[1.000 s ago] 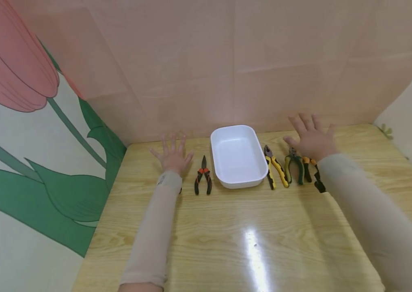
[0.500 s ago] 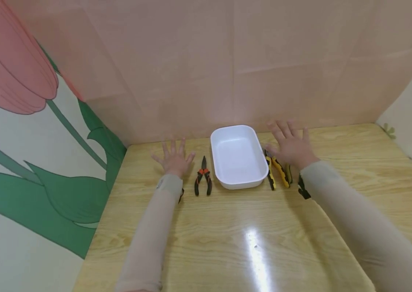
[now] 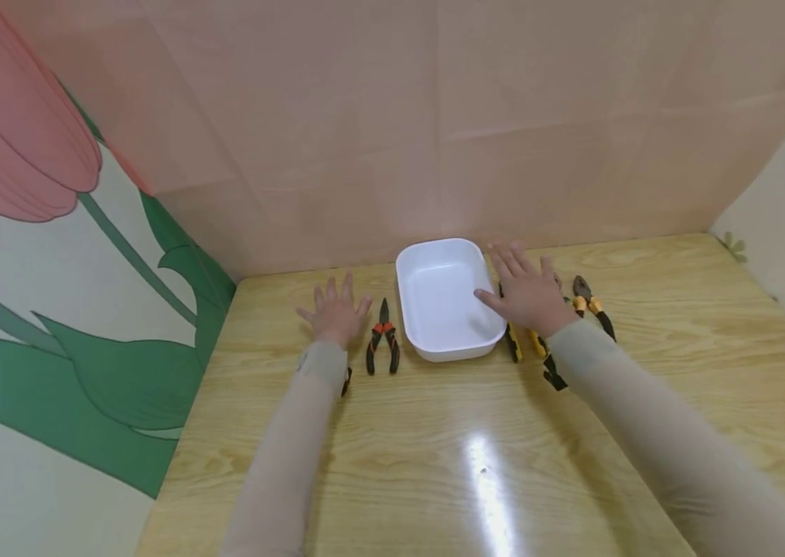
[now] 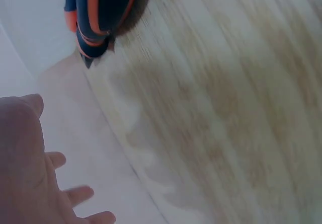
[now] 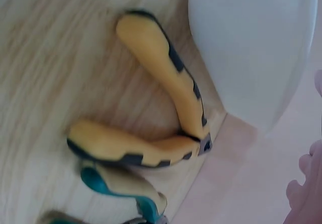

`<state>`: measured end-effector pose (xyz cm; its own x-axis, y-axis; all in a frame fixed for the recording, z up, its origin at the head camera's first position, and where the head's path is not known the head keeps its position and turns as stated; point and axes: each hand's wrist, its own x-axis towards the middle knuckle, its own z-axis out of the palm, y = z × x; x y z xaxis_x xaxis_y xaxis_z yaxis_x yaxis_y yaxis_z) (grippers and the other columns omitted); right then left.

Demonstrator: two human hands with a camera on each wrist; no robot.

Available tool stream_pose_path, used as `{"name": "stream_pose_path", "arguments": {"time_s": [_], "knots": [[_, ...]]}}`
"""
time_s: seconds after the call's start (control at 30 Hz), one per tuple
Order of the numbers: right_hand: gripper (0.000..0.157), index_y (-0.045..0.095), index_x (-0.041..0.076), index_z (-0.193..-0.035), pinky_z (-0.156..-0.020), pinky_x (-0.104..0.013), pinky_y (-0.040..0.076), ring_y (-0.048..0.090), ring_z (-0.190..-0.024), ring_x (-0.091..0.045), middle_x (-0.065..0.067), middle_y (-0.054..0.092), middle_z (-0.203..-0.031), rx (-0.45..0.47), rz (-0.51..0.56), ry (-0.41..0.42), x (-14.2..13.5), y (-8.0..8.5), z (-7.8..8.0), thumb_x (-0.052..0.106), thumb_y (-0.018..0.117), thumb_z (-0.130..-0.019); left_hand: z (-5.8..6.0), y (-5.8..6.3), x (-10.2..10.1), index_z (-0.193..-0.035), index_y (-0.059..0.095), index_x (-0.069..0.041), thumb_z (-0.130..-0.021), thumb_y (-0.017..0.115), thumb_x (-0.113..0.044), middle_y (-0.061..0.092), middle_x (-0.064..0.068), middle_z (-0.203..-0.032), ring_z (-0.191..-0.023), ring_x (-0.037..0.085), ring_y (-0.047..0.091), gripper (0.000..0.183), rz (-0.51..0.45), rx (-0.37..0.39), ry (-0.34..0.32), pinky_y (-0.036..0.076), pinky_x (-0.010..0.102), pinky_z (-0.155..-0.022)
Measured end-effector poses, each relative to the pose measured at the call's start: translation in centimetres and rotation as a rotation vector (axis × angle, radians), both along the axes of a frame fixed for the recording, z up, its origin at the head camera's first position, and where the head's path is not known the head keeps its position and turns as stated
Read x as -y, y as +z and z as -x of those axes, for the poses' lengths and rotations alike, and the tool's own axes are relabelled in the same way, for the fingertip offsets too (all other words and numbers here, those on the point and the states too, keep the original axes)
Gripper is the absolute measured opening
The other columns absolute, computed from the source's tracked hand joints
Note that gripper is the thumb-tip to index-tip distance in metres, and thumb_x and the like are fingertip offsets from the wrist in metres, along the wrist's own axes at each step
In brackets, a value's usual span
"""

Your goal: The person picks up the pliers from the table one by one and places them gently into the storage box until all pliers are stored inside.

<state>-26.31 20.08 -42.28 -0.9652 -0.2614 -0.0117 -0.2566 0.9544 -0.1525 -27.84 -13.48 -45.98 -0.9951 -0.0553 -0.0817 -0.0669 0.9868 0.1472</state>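
In the head view my left hand [image 3: 336,317] is spread with straight fingers above the table, left of long-nose pliers [image 3: 383,338] with red-and-black handles. My right hand [image 3: 530,294] hovers with fingers spread, its thumb overlapping the right rim of a white rectangular basin [image 3: 451,354]. Both hands hold nothing. Yellow-and-black pliers [image 5: 186,105] lie with handles apart right beside the basin, partly hidden under the right hand in the head view. Next to them are green-handled pliers [image 5: 126,183], mostly covered from above. Farther right rest pliers with orange-and-black handles [image 3: 594,307].
The wood-grain table [image 3: 399,456] meets a pinkish cloth backdrop [image 3: 336,155] just behind the basin. A wall with a painted tulip [image 3: 23,147] borders the left side, and a pale wall [image 3: 782,232] the right.
My right hand has swept left, from over the orange-handled pliers to the basin's right rim, uncovering those pliers. The left hand has come slightly nearer; tools and basin stay put.
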Motion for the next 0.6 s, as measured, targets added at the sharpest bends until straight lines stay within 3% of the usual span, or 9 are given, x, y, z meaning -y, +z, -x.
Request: {"name": "stream_pose_path", "arguments": {"time_s": [0.27,0.47,0.6], "knots": [[0.091,-0.008,0.019,-0.156,-0.116,-0.067,-0.009,-0.007,-0.152,-0.031,-0.002,-0.010,-0.164,0.022,0.022,0.006,0.8,-0.9,-0.2,0.073,0.027,-0.091,-1.3,0.1,-0.3,-0.156,0.007,-0.029,-0.092,0.013,-0.073,0.009,0.014,-0.163,-0.148,0.045,0.013,0.078,-0.092,0.010,-0.004,0.013,0.081,-0.105],[0.089,-0.010,0.021,-0.155,-0.117,-0.067,-0.007,-0.004,-0.153,-0.032,-0.001,-0.008,-0.165,0.035,0.030,0.031,1.7,-1.3,-0.5,0.069,0.033,-0.093,-2.3,0.4,-0.6,-0.155,0.015,-0.023,-0.096,0.030,-0.064,0.018,0.017,-0.161,-0.147,0.045,0.016,0.073,-0.116,0.031,-0.008,0.013,0.080,-0.106],[0.089,-0.007,0.021,-0.156,-0.117,-0.067,-0.005,-0.003,-0.153,-0.030,-0.001,-0.004,-0.165,0.012,0.031,0.047,2.1,-1.4,-0.6,0.068,0.035,-0.093,-2.7,0.4,-0.8,-0.154,0.019,-0.022,-0.097,0.032,-0.062,0.022,0.017,-0.159,-0.147,0.045,0.018,0.071,-0.131,0.033,-0.013,0.013,0.080,-0.106]]}}
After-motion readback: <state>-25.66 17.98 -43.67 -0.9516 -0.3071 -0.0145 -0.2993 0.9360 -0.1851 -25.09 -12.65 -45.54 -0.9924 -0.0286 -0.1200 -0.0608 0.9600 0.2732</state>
